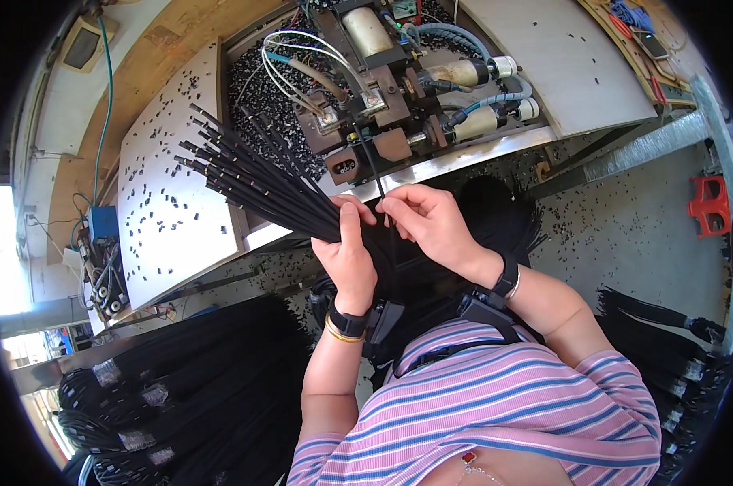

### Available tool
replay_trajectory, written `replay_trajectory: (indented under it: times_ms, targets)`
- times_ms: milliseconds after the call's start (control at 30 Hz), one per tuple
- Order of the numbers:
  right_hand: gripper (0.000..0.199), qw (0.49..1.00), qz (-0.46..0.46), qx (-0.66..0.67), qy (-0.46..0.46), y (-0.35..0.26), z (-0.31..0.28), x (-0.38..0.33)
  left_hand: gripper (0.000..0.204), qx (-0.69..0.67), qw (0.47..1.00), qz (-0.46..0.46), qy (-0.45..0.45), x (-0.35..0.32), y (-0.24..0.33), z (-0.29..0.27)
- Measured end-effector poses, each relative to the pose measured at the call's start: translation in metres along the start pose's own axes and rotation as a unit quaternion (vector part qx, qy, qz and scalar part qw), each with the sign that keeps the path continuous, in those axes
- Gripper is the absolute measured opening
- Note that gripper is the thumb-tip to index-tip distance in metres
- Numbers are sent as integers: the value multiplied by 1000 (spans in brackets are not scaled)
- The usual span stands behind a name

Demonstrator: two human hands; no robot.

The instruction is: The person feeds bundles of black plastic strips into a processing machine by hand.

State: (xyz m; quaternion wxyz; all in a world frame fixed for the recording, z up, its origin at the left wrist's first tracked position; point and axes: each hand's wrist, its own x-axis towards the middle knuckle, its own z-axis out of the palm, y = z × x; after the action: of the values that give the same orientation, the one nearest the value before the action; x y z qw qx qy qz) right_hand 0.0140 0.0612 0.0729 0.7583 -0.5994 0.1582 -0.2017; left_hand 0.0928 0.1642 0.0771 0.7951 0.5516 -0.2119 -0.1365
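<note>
**Bundle of black cords (pixel 261 188) gripped in front of a metal machine (pixel 395 144)**

The bundle of black cords is grasped by the left hand (pixel 350 257), the fingers being wrapped around it and the thumb laid along its near side. From that hand the cords are fanned out toward ten o'clock, their tips being marked with small yellowish spots. A single black cord (pixel 369 158) is pinched between thumb and forefinger by the right hand (pixel 433 220), just beside the left; from the pinch it is extended toward eleven o'clock, across the front of the machine. Whether this cord is also touched by the left fingertips cannot be told. A dark band is worn on each wrist.

The machine is seen at twelve o'clock, fitted with brown metal blocks, cylinders, and pale and blue hoses. Small black pieces (pixel 261 73) are heaped behind and beside it, and more are strewn over the white surface (pixel 212 215) at ten o'clock.

Further black bundles (pixel 212 373) are massed at eight o'clock, some being wrapped with clear bands, and others (pixel 650 340) are piled at four o'clock. A red stool (pixel 709 206) is placed on the floor (pixel 617 235) at three o'clock. A phone (pixel 651 45) is laid at two o'clock, and a blue box (pixel 103 223) is seen at nine o'clock.
</note>
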Motion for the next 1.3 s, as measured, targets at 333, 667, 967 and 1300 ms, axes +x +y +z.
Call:
replay_trajectory:
  times_ms: [333,667,967,1300]
  targets:
    - [19,999,20,36,-15,4,4,11,9,-3,999,-31,16,4,6,4]
    - [16,994,41,67,-78,0,-6,11,8,-83,995,-33,38,-4,-2,6]
    - [14,986,-65,-132,-80,-3,-8,-8,14,-55,993,-73,72,-24,-12,10]
    - [16,961,-149,-232,26,10,-5,-26,12,-34,994,-101,-7,-42,-26,2]
